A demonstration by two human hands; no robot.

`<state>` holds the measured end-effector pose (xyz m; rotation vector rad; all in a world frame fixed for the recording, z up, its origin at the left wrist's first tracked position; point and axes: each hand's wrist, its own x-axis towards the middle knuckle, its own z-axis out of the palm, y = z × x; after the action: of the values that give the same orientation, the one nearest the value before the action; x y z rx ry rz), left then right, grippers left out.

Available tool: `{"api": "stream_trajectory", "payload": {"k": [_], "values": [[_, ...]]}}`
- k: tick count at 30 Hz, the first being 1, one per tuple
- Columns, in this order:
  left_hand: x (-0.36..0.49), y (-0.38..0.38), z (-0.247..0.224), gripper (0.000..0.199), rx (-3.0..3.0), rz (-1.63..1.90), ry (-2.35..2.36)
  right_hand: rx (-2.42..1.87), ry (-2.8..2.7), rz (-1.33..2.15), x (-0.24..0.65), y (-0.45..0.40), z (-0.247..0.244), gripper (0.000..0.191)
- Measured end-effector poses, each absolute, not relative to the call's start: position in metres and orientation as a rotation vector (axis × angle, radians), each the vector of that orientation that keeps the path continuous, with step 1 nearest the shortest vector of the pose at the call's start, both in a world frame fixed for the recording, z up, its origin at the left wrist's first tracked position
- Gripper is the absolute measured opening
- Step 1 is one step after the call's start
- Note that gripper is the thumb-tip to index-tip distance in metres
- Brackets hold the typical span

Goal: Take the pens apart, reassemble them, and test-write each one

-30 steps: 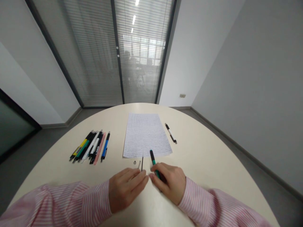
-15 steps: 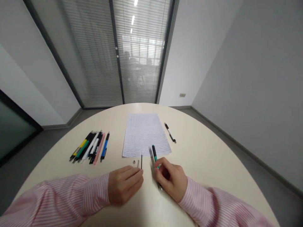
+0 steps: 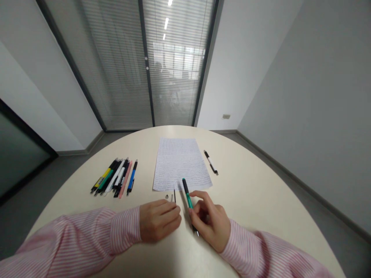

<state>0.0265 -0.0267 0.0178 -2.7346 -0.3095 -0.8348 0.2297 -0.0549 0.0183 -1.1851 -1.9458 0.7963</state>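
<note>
My left hand (image 3: 160, 221) rests low over the table, fingers together and bent. A thin dark pen refill (image 3: 174, 196) sticks out beyond its fingertips; its near end is hidden under them. Just left of the refill lie a small spring-like piece (image 3: 172, 198) and a tiny round part (image 3: 167, 197). My right hand (image 3: 210, 220) has thumb and index finger against the right side of a green pen (image 3: 188, 199) with a black top. That pen slants, its far end over the paper's near edge and its metallic tip toward me.
A sheet of handwritten paper (image 3: 181, 162) lies mid-table. To its right is a white-and-black pen (image 3: 211, 162). On the left several pens lie side by side, among them a yellow one (image 3: 104, 173), a pink one (image 3: 125, 179) and a blue one (image 3: 132, 178). The round table (image 3: 246, 173) has a curved edge.
My left hand has lowered and flattened, with less of the refill showing. My right index finger and thumb have spread apart along the green pen, whose far end has swung left.
</note>
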Motion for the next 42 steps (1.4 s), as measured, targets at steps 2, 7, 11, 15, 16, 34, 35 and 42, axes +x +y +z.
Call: {"api": "stream_trajectory", "payload": {"k": [2, 7, 11, 15, 16, 34, 35, 42], "values": [[0.026, -0.026, 0.019, 0.021, -2.736, -0.807, -0.270, -1.175, -1.959, 0.794, 0.229, -0.055, 0.018, 0.028], [0.015, -0.026, 0.025, 0.018, -2.864, -1.097, -0.184, -1.152, -1.987, 0.753, 0.231, -0.055, 0.016, 0.034], [0.006, -0.025, 0.029, 0.016, -2.958, -1.873, -0.461, -1.087, -2.044, 0.635, 0.234, -0.054, 0.015, 0.033], [0.007, -0.021, 0.041, 0.007, -2.456, -2.752, -0.960, -1.004, -2.112, 0.567, 0.236, -0.053, 0.017, 0.025], [0.008, -0.020, 0.044, 0.006, -2.353, -2.880, -1.042, -0.993, -2.119, 0.557, 0.236, -0.053, 0.018, 0.023], [0.003, -0.013, 0.047, 0.013, -2.312, -3.092, -1.186, -0.937, -2.121, 0.557, 0.235, -0.052, 0.023, 0.020], [0.003, -0.013, 0.047, 0.013, -2.325, -3.074, -1.179, -0.932, -2.122, 0.556, 0.235, -0.052, 0.023, 0.020], [0.003, -0.011, 0.046, 0.009, -2.384, -2.973, -1.144, -0.930, -2.109, 0.519, 0.237, -0.052, 0.020, 0.019]]}}
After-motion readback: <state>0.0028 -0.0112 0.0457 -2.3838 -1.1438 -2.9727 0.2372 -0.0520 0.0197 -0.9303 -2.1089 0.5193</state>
